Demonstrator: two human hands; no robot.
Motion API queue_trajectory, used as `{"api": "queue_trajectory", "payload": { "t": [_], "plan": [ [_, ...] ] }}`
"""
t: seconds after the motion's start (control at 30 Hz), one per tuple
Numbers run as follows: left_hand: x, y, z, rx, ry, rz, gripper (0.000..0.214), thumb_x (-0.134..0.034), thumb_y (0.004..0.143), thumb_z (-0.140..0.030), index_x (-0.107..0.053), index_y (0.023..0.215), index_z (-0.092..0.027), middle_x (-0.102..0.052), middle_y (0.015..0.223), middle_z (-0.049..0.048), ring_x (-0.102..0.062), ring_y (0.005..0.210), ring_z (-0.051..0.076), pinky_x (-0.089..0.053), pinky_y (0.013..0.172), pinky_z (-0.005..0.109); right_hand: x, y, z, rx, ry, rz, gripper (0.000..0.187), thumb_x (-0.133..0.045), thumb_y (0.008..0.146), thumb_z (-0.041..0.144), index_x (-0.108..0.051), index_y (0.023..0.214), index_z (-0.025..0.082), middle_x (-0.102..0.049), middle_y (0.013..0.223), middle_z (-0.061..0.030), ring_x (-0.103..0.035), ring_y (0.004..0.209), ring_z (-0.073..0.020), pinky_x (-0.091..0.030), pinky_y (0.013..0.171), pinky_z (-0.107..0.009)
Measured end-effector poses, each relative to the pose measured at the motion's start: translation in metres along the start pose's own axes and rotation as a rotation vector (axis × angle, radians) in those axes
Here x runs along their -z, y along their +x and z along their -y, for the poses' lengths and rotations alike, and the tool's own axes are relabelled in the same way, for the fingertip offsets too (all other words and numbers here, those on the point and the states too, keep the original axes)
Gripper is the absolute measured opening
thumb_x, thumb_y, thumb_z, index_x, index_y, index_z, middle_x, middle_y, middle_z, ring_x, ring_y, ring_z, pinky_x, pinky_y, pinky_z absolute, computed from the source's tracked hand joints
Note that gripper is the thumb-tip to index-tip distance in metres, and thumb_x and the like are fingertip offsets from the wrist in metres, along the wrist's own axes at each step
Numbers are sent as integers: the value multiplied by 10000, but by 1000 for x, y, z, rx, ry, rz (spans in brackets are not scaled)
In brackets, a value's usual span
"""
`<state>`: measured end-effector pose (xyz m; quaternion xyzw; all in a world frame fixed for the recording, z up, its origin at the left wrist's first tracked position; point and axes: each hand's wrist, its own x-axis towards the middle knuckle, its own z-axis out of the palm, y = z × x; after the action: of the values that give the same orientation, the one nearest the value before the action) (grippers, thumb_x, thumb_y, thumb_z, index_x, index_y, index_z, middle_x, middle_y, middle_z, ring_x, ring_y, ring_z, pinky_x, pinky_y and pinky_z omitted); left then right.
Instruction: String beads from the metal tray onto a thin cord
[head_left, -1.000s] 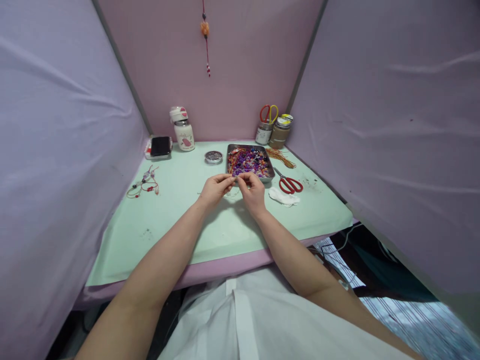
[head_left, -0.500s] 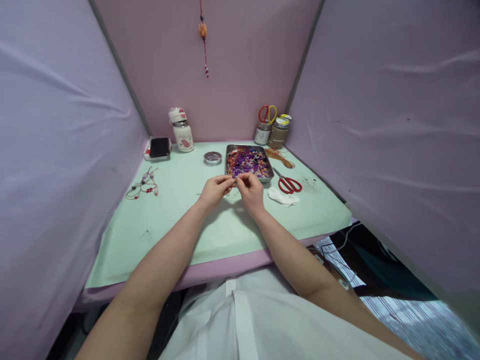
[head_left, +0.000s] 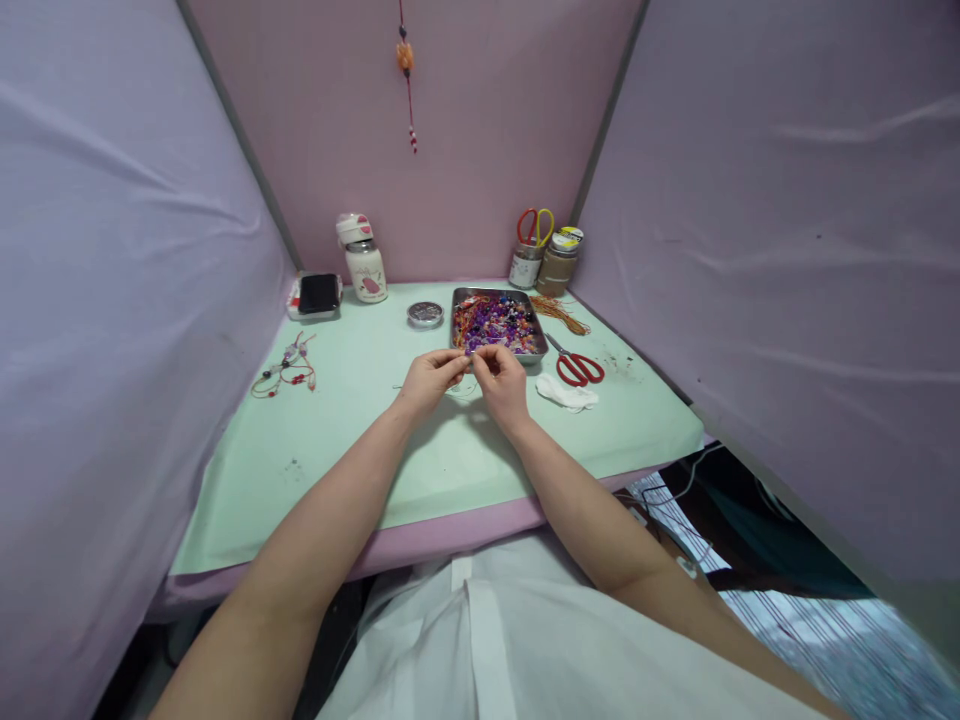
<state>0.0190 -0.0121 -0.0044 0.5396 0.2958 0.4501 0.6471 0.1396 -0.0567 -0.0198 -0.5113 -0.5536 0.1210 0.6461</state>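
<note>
My left hand (head_left: 435,378) and my right hand (head_left: 501,382) meet fingertip to fingertip over the table, just in front of the bead tray (head_left: 544,352). Each is closed in a pinch of thumb and forefinger. A thin pale cord (head_left: 463,388) loops out below the fingers, and a short end of it shows left of my left hand. Between the fingertips is a tiny dark spot that looks like a bead, too small to make out surely. Colourful beads (head_left: 495,322), mostly purple and orange, fill the metal tray behind.
Right of the tray lie red-handled scissors (head_left: 579,368), a white cloth (head_left: 567,393) and a bundle of brown cords (head_left: 561,314). Behind stand two jars (head_left: 556,266), one holding scissors. Leftward are a round tin (head_left: 425,315), a bottle (head_left: 367,272), a phone (head_left: 319,294) and beaded strings (head_left: 286,372).
Both hands keep almost the same place and pinch. The view has shifted very slightly; nothing else has visibly moved.
</note>
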Motion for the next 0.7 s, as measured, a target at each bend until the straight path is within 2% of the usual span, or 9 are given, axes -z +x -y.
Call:
{"api": "queue_trajectory", "payload": {
  "t": [0.47,0.7],
  "plan": [
    [3,2,5,-46,69,-21,247,-758,638,-334,-707,777,-136,-628,678,25,-463,577,85,-359,576,252,0,0,-2,-17,30,22,135,-552,842,321,-567,791,197,-592,776,-13,-528,697,-130,-446,652,-269],
    [5,3,6,-67,132,-13,243,-738,658,-349,-709,771,-136,-586,632,15,-437,573,90,-332,555,249,-1,0,-4,-34,23,33,144,-551,842,335,-563,791,201,-588,766,-12,-531,708,-136,-445,655,-271]
  ]
}}
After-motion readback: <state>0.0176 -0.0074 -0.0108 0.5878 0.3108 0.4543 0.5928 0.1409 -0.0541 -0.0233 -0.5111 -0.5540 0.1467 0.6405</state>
